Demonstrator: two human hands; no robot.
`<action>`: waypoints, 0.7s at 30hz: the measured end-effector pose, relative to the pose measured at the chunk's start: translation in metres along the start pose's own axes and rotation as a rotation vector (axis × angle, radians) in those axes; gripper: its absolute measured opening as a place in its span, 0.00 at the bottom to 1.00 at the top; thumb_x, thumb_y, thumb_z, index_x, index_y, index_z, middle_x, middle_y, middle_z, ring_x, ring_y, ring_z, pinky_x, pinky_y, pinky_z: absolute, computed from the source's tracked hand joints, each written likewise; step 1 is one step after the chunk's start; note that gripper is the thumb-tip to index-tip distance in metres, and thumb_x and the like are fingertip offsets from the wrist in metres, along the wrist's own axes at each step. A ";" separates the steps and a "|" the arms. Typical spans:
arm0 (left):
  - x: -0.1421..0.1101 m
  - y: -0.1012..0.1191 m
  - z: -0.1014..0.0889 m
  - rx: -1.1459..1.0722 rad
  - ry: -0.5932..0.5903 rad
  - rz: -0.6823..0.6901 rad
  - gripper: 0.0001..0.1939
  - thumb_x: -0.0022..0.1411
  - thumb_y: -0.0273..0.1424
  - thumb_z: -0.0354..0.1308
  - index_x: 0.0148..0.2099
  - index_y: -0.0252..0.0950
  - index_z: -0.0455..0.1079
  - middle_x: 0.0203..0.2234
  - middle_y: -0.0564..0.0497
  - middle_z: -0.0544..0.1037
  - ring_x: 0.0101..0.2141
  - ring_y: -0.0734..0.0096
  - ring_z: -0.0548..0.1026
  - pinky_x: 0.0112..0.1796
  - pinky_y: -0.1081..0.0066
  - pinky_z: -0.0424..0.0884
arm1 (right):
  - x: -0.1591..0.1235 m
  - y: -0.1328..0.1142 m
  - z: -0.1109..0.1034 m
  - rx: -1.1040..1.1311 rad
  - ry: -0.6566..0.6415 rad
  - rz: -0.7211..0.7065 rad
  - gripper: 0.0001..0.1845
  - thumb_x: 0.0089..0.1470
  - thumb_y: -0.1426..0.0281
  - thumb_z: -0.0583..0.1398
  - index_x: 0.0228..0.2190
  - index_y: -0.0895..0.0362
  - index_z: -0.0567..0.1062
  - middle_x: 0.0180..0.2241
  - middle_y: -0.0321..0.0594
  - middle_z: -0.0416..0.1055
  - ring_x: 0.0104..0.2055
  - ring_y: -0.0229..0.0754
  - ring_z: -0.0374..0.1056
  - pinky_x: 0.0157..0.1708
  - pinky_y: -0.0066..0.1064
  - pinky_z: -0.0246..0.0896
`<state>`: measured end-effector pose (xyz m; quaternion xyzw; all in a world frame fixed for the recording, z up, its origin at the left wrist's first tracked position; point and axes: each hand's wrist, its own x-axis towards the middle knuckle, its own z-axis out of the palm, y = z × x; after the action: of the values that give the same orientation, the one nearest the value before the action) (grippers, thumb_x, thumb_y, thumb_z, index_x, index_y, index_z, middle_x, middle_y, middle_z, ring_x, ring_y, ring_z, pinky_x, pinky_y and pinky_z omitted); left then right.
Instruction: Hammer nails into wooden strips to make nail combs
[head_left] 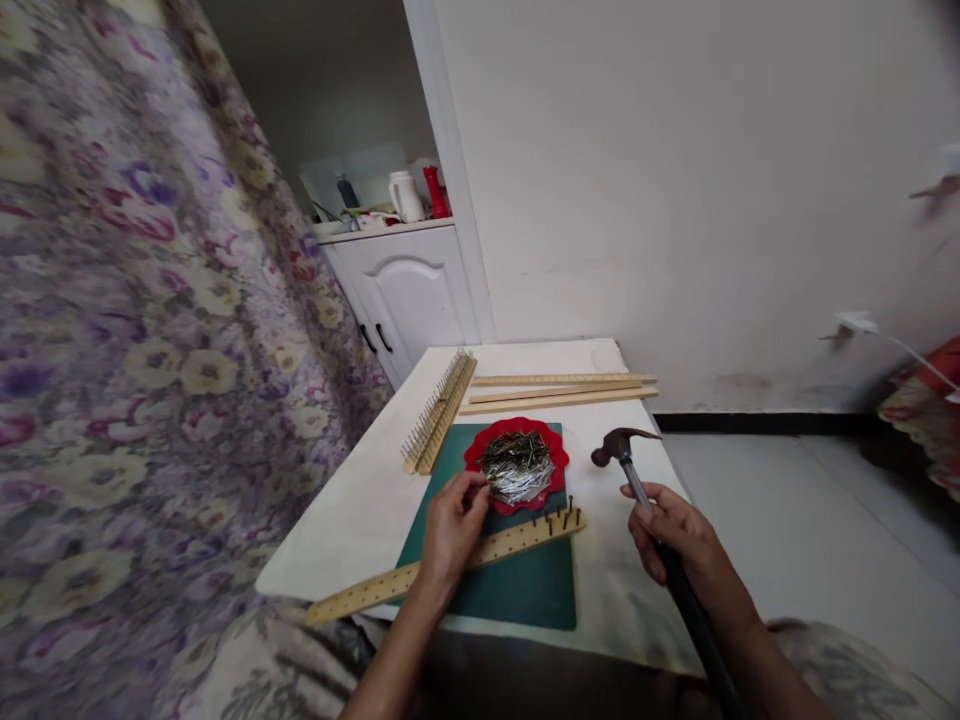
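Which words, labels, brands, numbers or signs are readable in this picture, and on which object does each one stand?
None can be read.
The hammer, red dish and green mat show no legible text.
Any label on the dark bottle would be too small and blurred to read.

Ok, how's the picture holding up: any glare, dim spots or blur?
Head view: bright glints on the silvery nails in the red dish; alcove above the white cabinet dim; floral curtain soft toward the left edge; hammer head readable.
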<state>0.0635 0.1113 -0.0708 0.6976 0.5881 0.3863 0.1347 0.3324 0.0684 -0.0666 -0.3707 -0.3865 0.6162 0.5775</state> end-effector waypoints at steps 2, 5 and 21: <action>-0.016 0.000 0.000 -0.086 -0.020 -0.047 0.09 0.61 0.34 0.50 0.34 0.36 0.69 0.25 0.54 0.71 0.24 0.74 0.67 0.26 0.76 0.62 | -0.002 -0.001 0.001 -0.003 0.006 0.003 0.16 0.48 0.62 0.63 0.37 0.57 0.69 0.18 0.29 0.68 0.10 0.28 0.55 0.11 0.22 0.44; -0.034 0.005 0.009 -0.140 -0.060 -0.055 0.08 0.60 0.33 0.52 0.33 0.35 0.69 0.25 0.54 0.71 0.25 0.74 0.67 0.27 0.76 0.62 | -0.002 -0.001 0.002 -0.010 0.003 0.007 0.16 0.48 0.63 0.63 0.37 0.57 0.69 0.18 0.29 0.68 0.10 0.29 0.55 0.11 0.22 0.45; -0.042 0.012 0.031 -0.046 -0.166 0.067 0.06 0.61 0.29 0.51 0.34 0.37 0.69 0.27 0.53 0.71 0.28 0.73 0.69 0.29 0.76 0.62 | 0.001 0.006 -0.004 -0.031 -0.049 0.016 0.16 0.48 0.62 0.63 0.37 0.57 0.68 0.17 0.28 0.69 0.09 0.28 0.56 0.10 0.21 0.47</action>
<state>0.0934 0.0773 -0.0991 0.7432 0.5424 0.3446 0.1860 0.3334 0.0693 -0.0734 -0.3675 -0.4069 0.6238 0.5570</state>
